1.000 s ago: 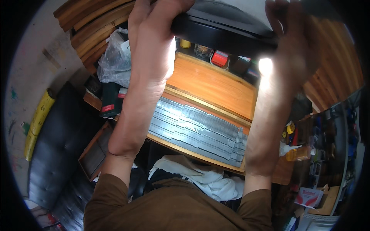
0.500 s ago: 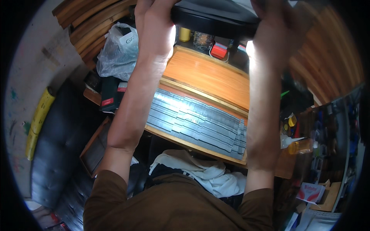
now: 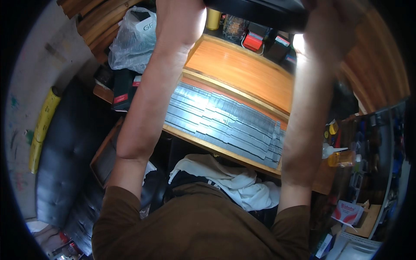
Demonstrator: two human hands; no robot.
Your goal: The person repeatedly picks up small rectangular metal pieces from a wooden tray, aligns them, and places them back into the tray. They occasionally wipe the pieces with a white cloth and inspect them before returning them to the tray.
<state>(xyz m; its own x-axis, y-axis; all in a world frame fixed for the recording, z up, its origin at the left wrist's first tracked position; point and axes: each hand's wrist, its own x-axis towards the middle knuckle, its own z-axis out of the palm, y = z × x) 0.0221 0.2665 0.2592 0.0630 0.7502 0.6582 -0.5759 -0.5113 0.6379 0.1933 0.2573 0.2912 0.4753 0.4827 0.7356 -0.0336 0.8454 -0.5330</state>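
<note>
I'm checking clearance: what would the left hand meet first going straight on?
Nothing visible: the left hand reaches the picture's top edge, beside a long black straight-edged object; what lies beyond is unclear.

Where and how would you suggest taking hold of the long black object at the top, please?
Probably by its two ends, one hand from each side: the visible part of the long black object is a wide bar spanning the gap between the left hand and the right hand. Its top is cut off by the frame, so a better grip there may exist.
</note>
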